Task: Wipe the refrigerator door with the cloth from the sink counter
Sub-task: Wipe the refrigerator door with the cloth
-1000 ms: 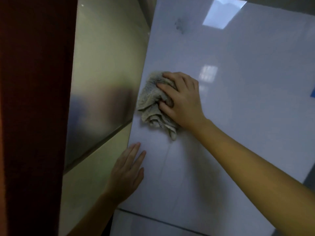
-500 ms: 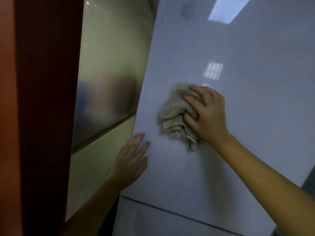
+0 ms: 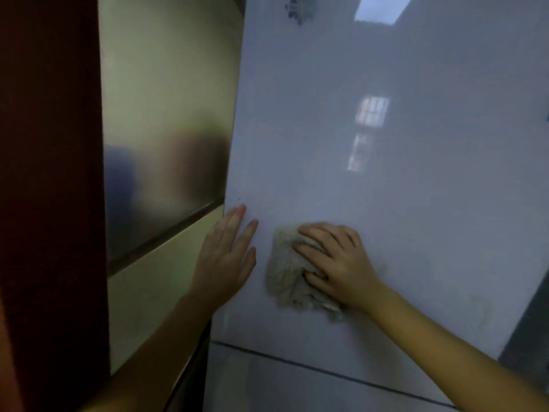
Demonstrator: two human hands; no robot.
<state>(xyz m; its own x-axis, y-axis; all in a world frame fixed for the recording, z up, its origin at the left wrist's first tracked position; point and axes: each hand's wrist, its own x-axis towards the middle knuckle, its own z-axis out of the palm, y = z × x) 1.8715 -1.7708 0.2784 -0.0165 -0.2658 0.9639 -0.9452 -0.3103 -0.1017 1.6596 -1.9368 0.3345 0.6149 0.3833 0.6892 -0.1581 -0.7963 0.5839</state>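
Cloth [image 3: 285,272] is bunched up low on the refrigerator door [image 3: 416,203], near its left edge & a bit above the seam [image 3: 326,373] to the lower panel. It's a soft, floppy rag, prob v light. Looks terry-ish, so I'd expect it to drag a little on that glossy, slick door rather than skate. Best hold imo is a wad under the palm w/ fingers dug into the folds, else loose ends flop out.

Right hand [image 3: 335,263] does about that: fingers curled into the cloth, palm pressing it to the door. Left hand [image 3: 227,257] is flat on the door edge just left of the cloth, fingers straight & close together, not touching it, holding nothing. Prob bracing the door.

Dark smudge [image 3: 298,8] sits up top, well apart from the cloth, so I'd guess there's more to wipe.
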